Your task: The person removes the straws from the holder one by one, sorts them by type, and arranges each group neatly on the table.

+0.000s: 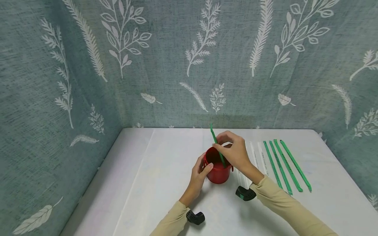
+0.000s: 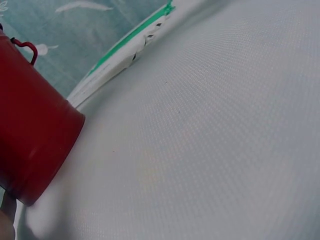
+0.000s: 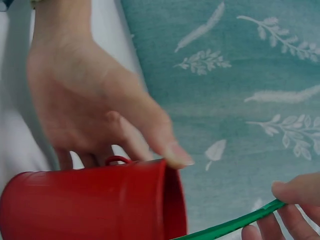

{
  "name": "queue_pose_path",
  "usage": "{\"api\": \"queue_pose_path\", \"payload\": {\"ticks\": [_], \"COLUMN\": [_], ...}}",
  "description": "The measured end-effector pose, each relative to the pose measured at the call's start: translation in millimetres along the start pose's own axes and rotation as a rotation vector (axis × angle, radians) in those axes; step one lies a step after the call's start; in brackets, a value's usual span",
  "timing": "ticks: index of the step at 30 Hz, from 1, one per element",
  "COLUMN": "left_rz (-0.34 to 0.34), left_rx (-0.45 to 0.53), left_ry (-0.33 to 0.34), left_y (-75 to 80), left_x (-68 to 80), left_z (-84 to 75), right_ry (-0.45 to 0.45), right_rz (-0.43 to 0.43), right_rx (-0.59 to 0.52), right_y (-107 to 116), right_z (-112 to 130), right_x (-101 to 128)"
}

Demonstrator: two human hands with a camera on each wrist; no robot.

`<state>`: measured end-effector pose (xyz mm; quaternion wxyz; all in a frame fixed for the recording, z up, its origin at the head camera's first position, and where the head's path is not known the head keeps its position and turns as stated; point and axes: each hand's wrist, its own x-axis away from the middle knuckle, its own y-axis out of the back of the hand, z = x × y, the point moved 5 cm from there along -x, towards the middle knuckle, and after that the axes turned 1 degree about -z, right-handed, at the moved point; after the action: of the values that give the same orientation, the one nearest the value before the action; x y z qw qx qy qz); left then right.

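Note:
A small red metal bucket (image 1: 218, 167) stands on the white table (image 1: 165, 183). My left hand (image 1: 200, 173) grips its left side, thumb at the rim; the right wrist view shows this hand (image 3: 95, 105) curled round the bucket (image 3: 95, 205). My right hand (image 1: 233, 151) pinches a green wrapped straw (image 1: 218, 147) whose lower end is inside the bucket and whose top leans up to the left. The straw (image 3: 235, 224) and my right fingertips (image 3: 295, 192) appear at the right wrist view's lower right. The left wrist view shows the bucket's wall (image 2: 30, 135).
Three green wrapped straws (image 1: 284, 165) and some white ones (image 1: 257, 157) lie in a row on the table to the right. Patterned teal fabric walls (image 1: 189, 65) enclose the back and sides. Straws (image 2: 125, 55) also show in the left wrist view.

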<state>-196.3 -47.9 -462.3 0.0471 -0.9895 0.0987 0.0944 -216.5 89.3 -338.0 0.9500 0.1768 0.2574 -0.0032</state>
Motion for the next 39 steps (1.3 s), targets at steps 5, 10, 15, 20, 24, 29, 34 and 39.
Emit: {"api": "queue_pose_path", "payload": {"ticks": [5, 10, 15, 20, 24, 29, 34, 39], "left_rz": [-0.007, -0.002, 0.001, -0.010, -0.013, -0.005, -0.004, 0.007], "left_rx": [-0.006, -0.013, -0.008, -0.011, -0.007, 0.005, 0.019, 0.012], "left_ry": [0.006, 0.003, -0.002, -0.001, -0.002, -0.006, -0.010, -0.019], "left_y": [-0.7, -1.0, -1.5, -0.6, 0.2, -0.5, -1.1, -1.1], "left_x": [-0.4, 0.3, 0.6, 0.3, 0.5, 0.7, 0.1, -0.4], "left_z": [0.5, -0.1, -0.8, 1.4, 2.9, 3.5, 1.9, 0.1], "right_ry": [0.048, 0.083, 0.112, 0.147, 0.168, 0.161, 0.139, 0.138], "right_rz": [-0.024, -0.057, -0.078, -0.108, -0.125, -0.147, -0.165, -0.187], "right_rx": [0.008, 0.001, -0.024, -0.027, -0.024, -0.008, 0.006, 0.024], "right_y": [10, 19, 28, 37, 44, 56, 68, 79], "right_z": [32, 44, 51, 60, 62, 59, 54, 46], "right_x": [-2, -6, -10, -12, -14, -15, -15, -14]}}
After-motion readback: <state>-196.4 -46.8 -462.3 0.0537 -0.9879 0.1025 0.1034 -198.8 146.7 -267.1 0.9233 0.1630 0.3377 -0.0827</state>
